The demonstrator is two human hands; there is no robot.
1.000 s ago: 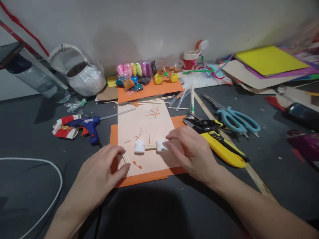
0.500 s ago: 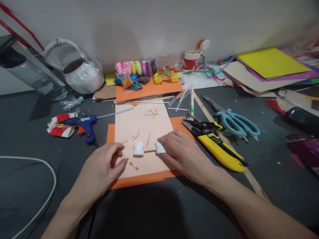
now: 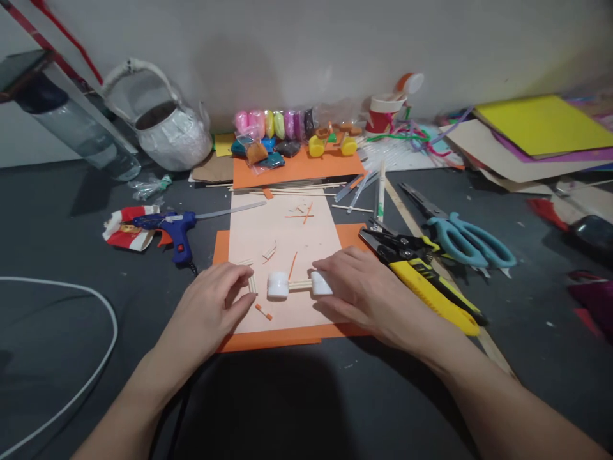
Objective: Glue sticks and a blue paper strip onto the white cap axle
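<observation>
Hands apart, left hand and right hand either side of a white-ended stick piece; right is nearer, fingers over the piece's right end, firm grip or not, cannot tell. Piece lies between them, long axis running left to right. Left thumb and forefinger curl about a bundle of short sticks, pinched or just touched, cannot tell; bundle points away from the person, roughly crosswise to the piece, just left of its left end, gap between. Orange-tipped stick lies near, on the person's side. All on a pale sheet over orange paper. Farther out: blue glue gun beyond the left hand, yellow-and-black pliers beside the right, teal-handled scissors past those.
</observation>
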